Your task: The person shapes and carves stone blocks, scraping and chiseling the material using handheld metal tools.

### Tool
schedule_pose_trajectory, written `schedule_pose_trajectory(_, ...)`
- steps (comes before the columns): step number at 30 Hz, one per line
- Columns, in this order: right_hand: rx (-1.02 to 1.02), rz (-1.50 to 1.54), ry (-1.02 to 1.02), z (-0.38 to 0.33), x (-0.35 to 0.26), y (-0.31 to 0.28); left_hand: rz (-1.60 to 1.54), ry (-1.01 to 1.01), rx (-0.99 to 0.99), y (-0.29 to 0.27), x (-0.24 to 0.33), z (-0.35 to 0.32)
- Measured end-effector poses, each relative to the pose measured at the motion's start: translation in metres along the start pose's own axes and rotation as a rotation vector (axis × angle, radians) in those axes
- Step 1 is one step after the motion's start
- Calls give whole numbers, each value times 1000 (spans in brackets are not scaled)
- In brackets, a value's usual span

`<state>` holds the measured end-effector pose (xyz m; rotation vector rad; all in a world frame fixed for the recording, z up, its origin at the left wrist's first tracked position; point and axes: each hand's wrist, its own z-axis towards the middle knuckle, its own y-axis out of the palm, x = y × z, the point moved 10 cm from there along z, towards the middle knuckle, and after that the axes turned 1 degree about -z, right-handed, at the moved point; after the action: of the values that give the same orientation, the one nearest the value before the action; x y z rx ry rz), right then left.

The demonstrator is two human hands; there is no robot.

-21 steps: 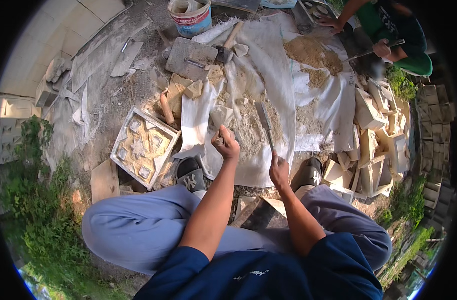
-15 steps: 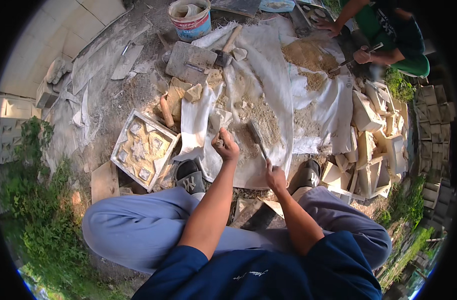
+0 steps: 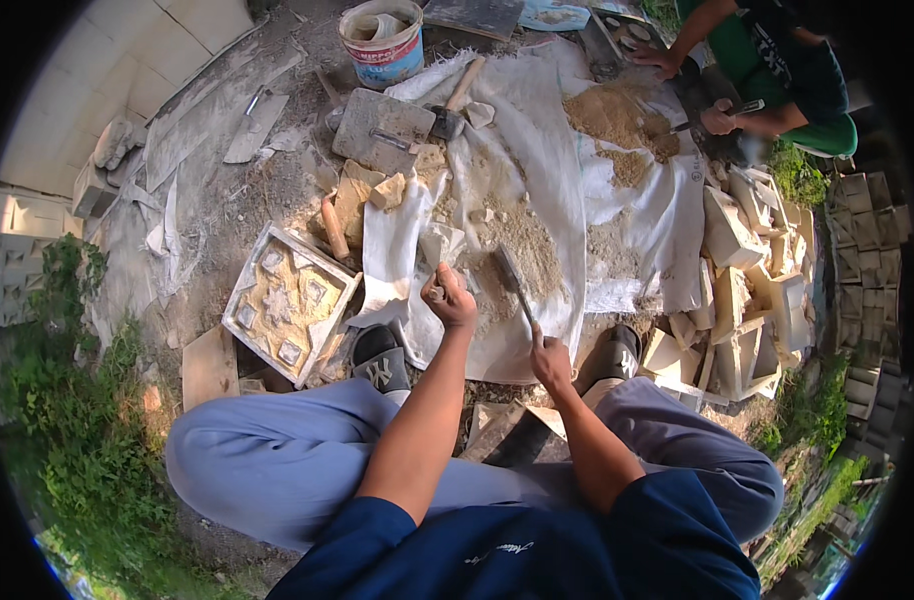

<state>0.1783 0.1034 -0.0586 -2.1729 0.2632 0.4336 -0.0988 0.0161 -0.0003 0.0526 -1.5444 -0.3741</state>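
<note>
In front of me my left hand (image 3: 451,298) is closed in a fist, thumb uppermost; what its fingers hold is mostly hidden. Just beyond its fingertips lies a pale, angular chunk (image 3: 441,243), and I cannot tell if the hand touches it. My right hand (image 3: 550,358) grips the thin handle of a long tool with a flat grey blade (image 3: 510,268). That blade points away from me, over crumbled yellowish material on a white woven sheet (image 3: 565,215). Left of my hands, a square frame (image 3: 327,255) contains sandy fill and several raised, pale-edged shapes.
A wooden-handled hammer (image 3: 465,85), a flat trowel (image 3: 382,128) and a paint bucket (image 3: 382,50) are farther off. Pale hollow blocks (image 3: 729,228) pile up at right. At the far right, a co-worker's hand (image 3: 719,117) holds a tool beside a sand heap (image 3: 607,110).
The view has shifted slightly. My left hand has come slightly nearer to me, while both hands keep their grips. The co-worker's tool hand has moved a little.
</note>
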Motion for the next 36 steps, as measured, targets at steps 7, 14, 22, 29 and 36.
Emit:
schedule_pose_trajectory(7, 177, 331, -323, -14, -34, -29, 67, 52, -43, 10, 11, -2)
schedule_pose_trajectory(14, -41, 39, -60, -10, -21, -14, -37, -57, 17, -2, 0, -2)
schedule_pose_trajectory(22, 37, 4, -232, -11, -21, -1, 49, 48, -43, 9, 6, 0)
schedule_pose_trajectory(29, 19, 129, -252, -13, -54, -17, 46, 21, 5, -3, 4, 1)
schedule_pose_trajectory(36, -63, -9, -76, -15, -4, 17, -38, -27, -20, 6, 7, 0)
